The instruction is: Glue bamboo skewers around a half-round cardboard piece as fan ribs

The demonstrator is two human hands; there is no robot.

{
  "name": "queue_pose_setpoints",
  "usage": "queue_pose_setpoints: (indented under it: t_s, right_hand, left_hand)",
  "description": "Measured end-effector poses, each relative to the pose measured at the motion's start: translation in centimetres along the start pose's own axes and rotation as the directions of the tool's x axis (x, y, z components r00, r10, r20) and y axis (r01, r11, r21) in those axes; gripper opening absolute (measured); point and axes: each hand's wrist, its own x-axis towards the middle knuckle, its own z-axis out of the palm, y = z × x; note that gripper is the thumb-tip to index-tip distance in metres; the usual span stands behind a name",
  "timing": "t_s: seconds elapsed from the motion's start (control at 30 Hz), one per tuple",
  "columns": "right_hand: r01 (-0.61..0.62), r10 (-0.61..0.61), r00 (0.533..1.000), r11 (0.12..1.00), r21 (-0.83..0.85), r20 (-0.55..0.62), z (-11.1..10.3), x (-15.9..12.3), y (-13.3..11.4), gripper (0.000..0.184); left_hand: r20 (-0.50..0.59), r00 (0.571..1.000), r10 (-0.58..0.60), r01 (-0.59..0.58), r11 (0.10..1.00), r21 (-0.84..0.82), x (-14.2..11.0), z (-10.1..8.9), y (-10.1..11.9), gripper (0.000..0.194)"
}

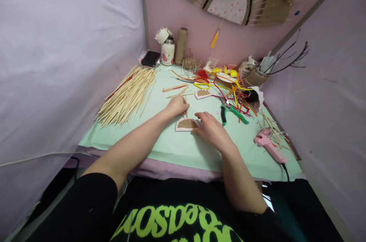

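A pale green cloth-covered table (171,152) fills the middle of a booth, with a pale lilac fabric wall (71,44) on the left and a pink backdrop (160,9) behind, where a burlap-and-stick wall hanging (228,5) bears a pink-dotted white half-round. Taking the brown half-round cardboard piece with a scalloped whitish-pink border (185,124) as the clock's centre and the wearer at six, a spread bundle of straw-coloured thin sticks (128,97) lies at ten, a dark flat phone-like slab (150,59) at eleven, a brown cone of twine (181,45) at twelve, a smaller bordered half-round (203,93) at one, green-and-black-handled cutters (239,115) between two and three, and a pink glue gun (270,146) between three and four. "Reason" reads in yellow-green letters (154,220) on the wearer's black shirt (143,196); the red print on a white bottle (167,54), past eleven, is too small to read. The cardboard piece lies between the hands: at its eleven, the left hand (177,105) is narrowed in a pinch, seemingly on a short pale stick, though the fingertips are small and partly hidden; at its three, the right hand (211,127) is loosely curved, thumb apart from the fingers, at the piece's right end.
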Motion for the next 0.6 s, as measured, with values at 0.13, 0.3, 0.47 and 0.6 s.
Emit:
queue_pose_setpoints:
  t_s: [0.13,0.3,0.47,0.6]
  right_hand:
    - [0.001,-0.001,1.0,0.999,0.037,-0.006,0.6,-0.2,0.8,0.045]
    - [0.009,-0.006,0.999,0.997,0.074,-0.041,1.2,-0.3,0.8,0.043]
    - [0.008,-0.004,0.999,0.993,0.117,-0.035,1.4,-0.3,0.3,0.043]
    - [0.009,-0.004,0.999,0.992,0.124,-0.043,1.4,-0.4,0.1,0.04]
  left_hand:
    - [-0.02,1.0,0.016,-0.016,1.0,0.018,0.0,0.1,-0.1,0.029]
    - [-0.068,0.997,0.043,-0.038,0.996,0.077,-0.6,0.1,0.4,0.029]
    - [-0.143,0.989,0.023,-0.002,0.989,0.148,-1.1,-0.3,0.9,0.026]
    - [-0.194,0.981,0.004,0.028,0.987,0.158,-1.3,-0.8,0.9,0.026]
